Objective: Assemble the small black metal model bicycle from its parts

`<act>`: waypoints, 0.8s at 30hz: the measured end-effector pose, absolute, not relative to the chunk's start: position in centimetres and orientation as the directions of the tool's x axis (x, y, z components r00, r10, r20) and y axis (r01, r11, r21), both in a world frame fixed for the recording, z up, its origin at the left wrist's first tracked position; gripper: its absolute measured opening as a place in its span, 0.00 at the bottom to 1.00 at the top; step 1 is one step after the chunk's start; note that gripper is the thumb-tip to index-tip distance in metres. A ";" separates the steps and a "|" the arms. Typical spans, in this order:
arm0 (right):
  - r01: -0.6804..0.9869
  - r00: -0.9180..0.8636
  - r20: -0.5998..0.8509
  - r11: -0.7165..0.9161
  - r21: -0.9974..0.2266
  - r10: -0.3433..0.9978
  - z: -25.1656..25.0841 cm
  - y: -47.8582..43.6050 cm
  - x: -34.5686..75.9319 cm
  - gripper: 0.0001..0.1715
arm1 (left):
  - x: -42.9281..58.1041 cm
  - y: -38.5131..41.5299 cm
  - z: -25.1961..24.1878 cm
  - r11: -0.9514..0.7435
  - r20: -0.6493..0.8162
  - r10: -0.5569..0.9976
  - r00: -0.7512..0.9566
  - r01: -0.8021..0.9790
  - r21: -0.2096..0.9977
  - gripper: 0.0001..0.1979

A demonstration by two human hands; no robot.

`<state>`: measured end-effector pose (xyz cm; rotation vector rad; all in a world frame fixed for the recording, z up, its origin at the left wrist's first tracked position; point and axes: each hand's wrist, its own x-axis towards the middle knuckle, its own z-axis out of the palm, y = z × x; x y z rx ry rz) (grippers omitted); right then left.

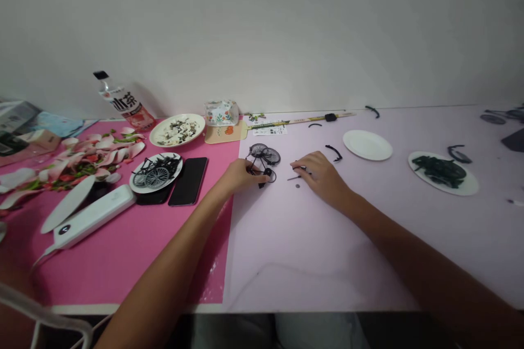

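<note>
Right at the middle of the table, a small black model bicycle (262, 161) stands on the pale lilac surface (307, 251), just past the edge of the pink mat (123, 251). The left hand (239, 174) grips it from the left, fingers closed on the frame near the lower wheel. The right hand (323, 177) rests on the table just to the right of it, thumb and forefinger pinched on a small dark piece (302, 168) that is too small to make out. The two hands are apart, with the bicycle between them. A tiny round dark bit (297, 186) lies loose on the surface just below the right fingertips.

Beyond the right hand lies a curved black strip (334, 152), then an empty white plate (367, 145), and farther right a plate (470, 185) heaped with dark parts. To the left, on the pink mat, a dark phone (188, 181) lies beside a plate (135, 181) holding a second model bicycle. Behind it sits a plate (158, 139) of white and dark bits, with a bottle (123, 101) leaning by the wall. A white device (94, 217) and a pile of pink and white petals (82, 158) lie at the far left.
</note>
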<state>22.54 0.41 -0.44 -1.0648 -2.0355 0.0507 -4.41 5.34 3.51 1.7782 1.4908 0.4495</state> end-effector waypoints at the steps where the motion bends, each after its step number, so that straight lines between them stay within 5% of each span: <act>1: 0.662 -0.296 0.650 0.641 -0.389 0.700 -0.4 0.2 22.2 0.10 | -4.4 5.3 3.3 -0.034 -0.190 0.947 0.260 0.667 0.745 0.23; 8: 0.645 -0.181 0.638 0.580 -0.498 0.749 -0.5 -0.7 20.9 0.12 | -4.0 5.2 2.7 -0.066 -0.082 0.964 0.252 0.528 0.847 0.21; 16: 0.579 -0.061 0.675 0.577 -0.577 0.736 -0.7 -1.3 19.9 0.13 | -1.4 3.5 1.6 0.030 -0.041 0.976 0.213 0.054 0.998 0.22; 24: 0.621 -0.166 0.758 0.664 -0.417 0.631 0.0 -1.0 19.9 0.07 | 0.7 1.7 0.7 -0.026 0.028 0.976 0.214 -0.014 1.000 0.21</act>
